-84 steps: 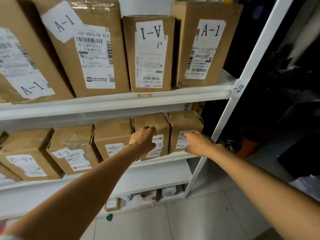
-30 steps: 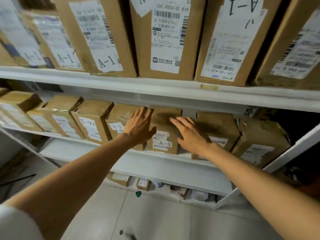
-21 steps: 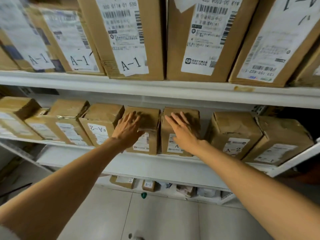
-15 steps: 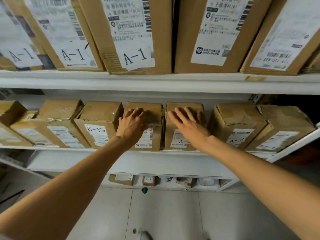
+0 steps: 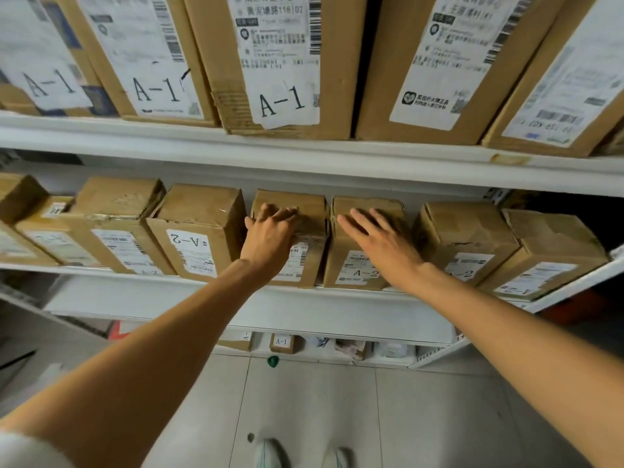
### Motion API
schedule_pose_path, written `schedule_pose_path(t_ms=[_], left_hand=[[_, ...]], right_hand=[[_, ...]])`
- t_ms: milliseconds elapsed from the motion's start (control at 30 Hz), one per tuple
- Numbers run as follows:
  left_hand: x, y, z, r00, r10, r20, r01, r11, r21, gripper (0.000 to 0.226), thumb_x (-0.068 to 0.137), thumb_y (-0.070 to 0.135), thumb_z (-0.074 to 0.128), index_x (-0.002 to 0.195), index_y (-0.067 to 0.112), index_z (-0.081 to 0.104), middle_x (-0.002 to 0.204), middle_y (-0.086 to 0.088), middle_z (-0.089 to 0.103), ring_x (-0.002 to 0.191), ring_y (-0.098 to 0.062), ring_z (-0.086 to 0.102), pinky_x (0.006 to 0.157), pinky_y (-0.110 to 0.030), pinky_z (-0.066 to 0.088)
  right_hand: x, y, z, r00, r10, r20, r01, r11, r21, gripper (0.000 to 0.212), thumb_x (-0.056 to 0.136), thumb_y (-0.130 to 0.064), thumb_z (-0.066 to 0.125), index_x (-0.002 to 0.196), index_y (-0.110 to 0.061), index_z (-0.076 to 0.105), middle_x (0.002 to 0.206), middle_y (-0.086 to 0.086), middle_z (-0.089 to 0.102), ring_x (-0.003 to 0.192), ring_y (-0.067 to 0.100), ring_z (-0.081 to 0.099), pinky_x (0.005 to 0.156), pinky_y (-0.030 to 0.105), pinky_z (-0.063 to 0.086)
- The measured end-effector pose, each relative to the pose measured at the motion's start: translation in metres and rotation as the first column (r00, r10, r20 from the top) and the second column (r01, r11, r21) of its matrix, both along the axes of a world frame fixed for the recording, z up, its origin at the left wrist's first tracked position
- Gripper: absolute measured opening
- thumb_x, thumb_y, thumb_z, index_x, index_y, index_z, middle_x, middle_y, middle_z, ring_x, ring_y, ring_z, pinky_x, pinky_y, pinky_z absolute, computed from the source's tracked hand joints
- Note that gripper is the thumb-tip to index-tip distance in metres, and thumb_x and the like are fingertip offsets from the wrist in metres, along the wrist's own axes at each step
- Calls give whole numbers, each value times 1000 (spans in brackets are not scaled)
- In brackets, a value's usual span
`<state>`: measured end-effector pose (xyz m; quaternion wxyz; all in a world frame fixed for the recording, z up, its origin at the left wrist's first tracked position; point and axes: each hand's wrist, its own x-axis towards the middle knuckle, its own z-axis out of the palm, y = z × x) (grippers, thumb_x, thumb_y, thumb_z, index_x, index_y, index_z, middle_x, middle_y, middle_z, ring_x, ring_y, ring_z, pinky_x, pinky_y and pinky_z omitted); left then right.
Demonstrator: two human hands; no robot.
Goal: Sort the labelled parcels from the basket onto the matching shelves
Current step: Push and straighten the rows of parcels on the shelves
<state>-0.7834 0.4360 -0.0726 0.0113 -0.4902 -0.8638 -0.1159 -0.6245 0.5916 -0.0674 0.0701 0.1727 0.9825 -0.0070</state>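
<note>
Our left hand [image 5: 270, 234] lies with its fingers nearly straight over one A-2 parcel [image 5: 312, 265]. Our right hand [image 5: 378, 244] spreads flat on the neighbour [image 5: 347, 258] touching it. Both stand at the shelf [image 5: 304, 309] front edge, directly ahead, so any push probably goes straight back.

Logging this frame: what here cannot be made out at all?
Basket: outside the head view entirely.
Shelf code on the parcel under the left hand: hand and wrist cover the label.
Top-shelf boxes: upper parts cut off by the top edge.
Bottom-shelf items: too small, partly behind the middle shelf.
</note>
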Motion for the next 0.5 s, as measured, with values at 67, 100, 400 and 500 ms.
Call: schedule_pose_path(t_ms=[67, 100, 400, 500], left_hand=[[2, 2, -1, 1000, -5, 9, 5, 1000, 14, 49, 93, 17, 59, 141, 20, 46, 139, -7, 50, 133, -31, 31, 99, -64, 35], [1, 3, -1, 1000, -7, 11, 7, 1000, 23, 49, 93, 16, 59, 140, 20, 46, 137, -8, 52, 132, -31, 32, 98, -63, 35], [12, 23, -7, 999, -45, 18, 44, 997, 62, 49, 93, 13, 59, 139, 24, 48, 139, -3, 52, 127, -31, 33, 99, -56, 33], [15, 29, -9, 999, -45, 24, 42, 993, 110, 46, 93, 12, 59, 137, 23, 51, 137, -3, 54, 126, -31, 35, 97, -52, 32]], right_hand=[[2, 1, 1, 1000, 0, 5, 0, 1000, 6, 99, 84, 22, 42, 152, -31, -7, 162, 1, -6, 148, 33, -3, 112, 57, 29], [3, 3, 1, 1000, 2, 7, -3, 1000, 14, 99, 84, 22, 42, 153, -31, -7, 162, 2, -6, 148, 34, -2, 113, 56, 29], [15, 19, 1, 1000, -22, 19, 22, 1000, 1, 101, 83, 22, 44, 152, -31, -8, 162, 2, -6, 147, 35, -2, 108, 54, 37], [21, 21, 5, 1000, -21, 18, 21, 1000, -3, 102, 83, 22, 44, 152, -31, -8, 162, 1, -7, 147, 34, -3, 109, 49, 39]])
